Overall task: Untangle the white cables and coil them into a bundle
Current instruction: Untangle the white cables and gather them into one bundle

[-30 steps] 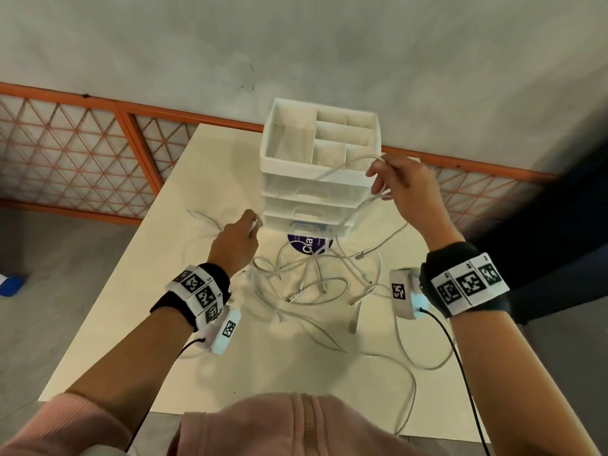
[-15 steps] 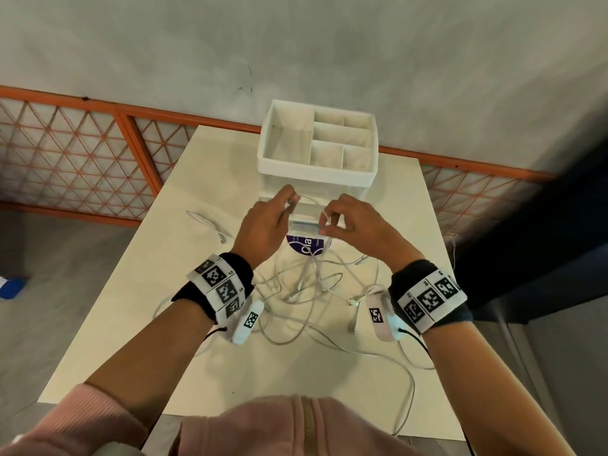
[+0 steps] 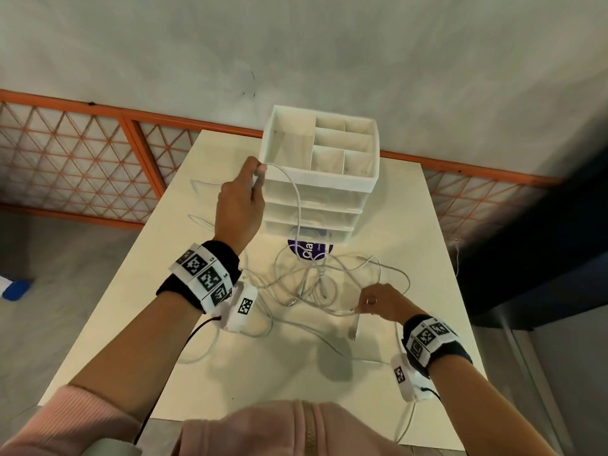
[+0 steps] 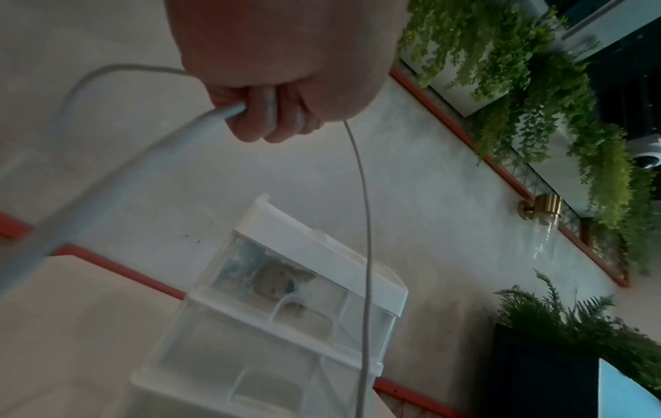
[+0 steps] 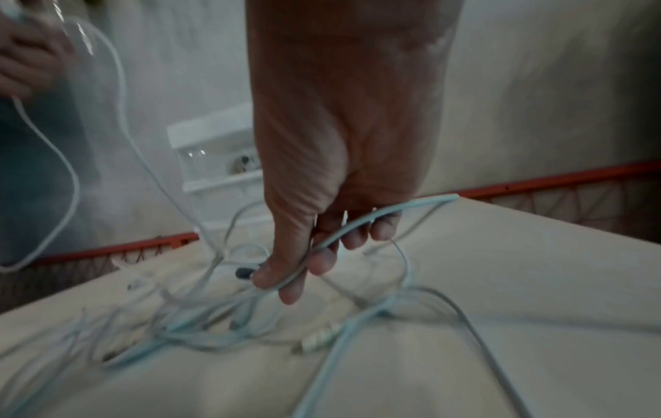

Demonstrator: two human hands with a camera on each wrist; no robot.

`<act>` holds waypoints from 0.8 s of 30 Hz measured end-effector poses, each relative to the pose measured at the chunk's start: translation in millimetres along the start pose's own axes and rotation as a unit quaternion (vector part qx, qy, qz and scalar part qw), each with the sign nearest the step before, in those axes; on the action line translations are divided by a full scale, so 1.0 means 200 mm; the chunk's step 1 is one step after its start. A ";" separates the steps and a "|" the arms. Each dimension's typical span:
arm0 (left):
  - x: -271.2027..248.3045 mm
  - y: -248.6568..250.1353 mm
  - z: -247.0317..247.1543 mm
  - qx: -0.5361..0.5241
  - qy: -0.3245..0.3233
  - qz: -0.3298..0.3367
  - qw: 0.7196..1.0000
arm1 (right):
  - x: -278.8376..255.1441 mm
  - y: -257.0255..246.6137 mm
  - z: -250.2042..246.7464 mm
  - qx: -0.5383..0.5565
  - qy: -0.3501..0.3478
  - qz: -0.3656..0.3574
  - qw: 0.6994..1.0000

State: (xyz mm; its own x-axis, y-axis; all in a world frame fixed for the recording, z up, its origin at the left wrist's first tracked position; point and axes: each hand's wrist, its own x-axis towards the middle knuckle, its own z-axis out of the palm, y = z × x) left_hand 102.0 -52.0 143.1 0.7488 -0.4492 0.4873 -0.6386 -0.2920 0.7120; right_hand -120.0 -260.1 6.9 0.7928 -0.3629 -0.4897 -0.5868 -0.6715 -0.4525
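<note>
My left hand point(image 3: 238, 205) grips one white cable point(image 3: 297, 205) high to draw it free; my right hand point(image 3: 381, 301) pinches, probably, another strand mid-table, anchoring the tangle point(image 3: 316, 284).

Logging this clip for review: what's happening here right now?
A person is sorting out tangled white cables on a table. The left hand holds one cable raised beside a white drawer organizer; the right hand pinches another strand low over the pile. Most cables are tangled; nothing is coiled yet.
</note>
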 end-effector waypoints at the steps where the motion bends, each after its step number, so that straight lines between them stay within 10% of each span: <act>1: -0.01 0.01 0.01 -0.001 -0.021 0.009 1.000 | 0.01 0.01 0.00 0.002 0.013 0.000 1.000; 11: -0.05 0.14 0.09 -0.055 -0.055 0.026 0.997 | 0.10 -0.51 -0.16 0.112 0.116 -0.176 0.971; 15: -0.04 0.11 0.03 -0.050 -0.026 0.038 0.998 | 0.13 -0.41 -0.11 -0.011 0.079 -0.091 0.993; 24: -0.14 -0.08 0.01 0.016 -0.130 -0.011 0.991 | 0.01 -0.35 -0.30 0.132 0.104 -0.047 0.985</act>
State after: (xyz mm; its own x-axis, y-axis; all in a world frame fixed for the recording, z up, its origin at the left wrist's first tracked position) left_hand 90.2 -36.1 116.8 0.6939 -0.6443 0.3217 -0.6314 -0.3295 0.7020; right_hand -67.6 -252.1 82.2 0.8464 -0.4496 -0.2854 -0.5094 -0.5275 -0.6799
